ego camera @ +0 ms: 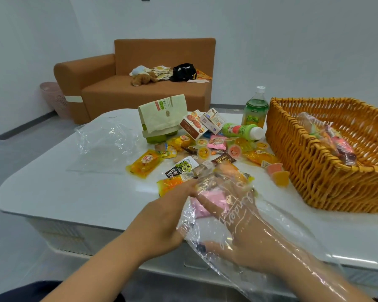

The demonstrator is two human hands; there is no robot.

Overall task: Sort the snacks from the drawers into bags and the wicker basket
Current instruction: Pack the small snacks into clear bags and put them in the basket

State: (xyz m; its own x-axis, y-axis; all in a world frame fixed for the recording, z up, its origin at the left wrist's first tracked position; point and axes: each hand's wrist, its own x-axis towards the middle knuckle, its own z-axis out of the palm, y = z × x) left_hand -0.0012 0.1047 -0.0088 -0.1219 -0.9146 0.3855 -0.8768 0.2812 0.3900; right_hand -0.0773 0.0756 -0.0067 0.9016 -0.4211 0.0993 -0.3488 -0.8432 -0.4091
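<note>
- Sofa (140, 88) against the far wall, a pink bin (55, 99) beside its arm.
- An empty clear bag (105, 144) lies flat on the white table (52, 192).
- The left hand (162, 223) reaches forward, fingertips pinching the edge of a second clear bag (205, 247).
- Loose snacks (205, 149) are heaped mid-table beside a green bottle (254, 110).
- The right hand (244, 232) sits inside that bag, fingers stretched out flat over a pink packet (205, 205).
- The wicker basket (327, 171) stands far right, wrapped snacks already in it.
</note>
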